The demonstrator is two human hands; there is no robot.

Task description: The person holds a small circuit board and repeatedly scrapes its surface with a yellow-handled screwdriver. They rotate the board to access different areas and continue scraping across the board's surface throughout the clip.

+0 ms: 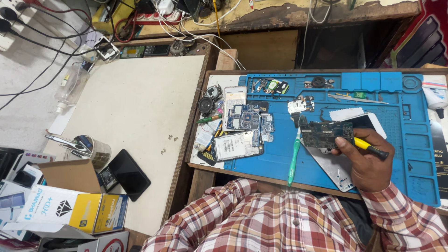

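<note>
My right hand (366, 163) is over the right half of a blue work mat (280, 149). It grips a dark green circuit board (324, 133) by its right edge, together with a yellow-handled tool with a black tip (371, 148). A white phone frame (333, 170) lies under the hand and board. A green toothbrush (294, 158) lies just left of the board, handle toward me. Further left on the mat are an opened phone with blue circuit boards (245, 119) and a white-labelled battery (233, 145). My left hand is hidden; only plaid sleeves show at the bottom.
Small parts, screws and a round speaker (206, 105) lie about the mat's top and left edge. A cream tabletop (140, 102) at the left holds a black phone (128, 173), a tin of tweezers (95, 151), a plastic bottle (70, 88) and cardboard boxes (60, 205). Cables crowd the far shelf.
</note>
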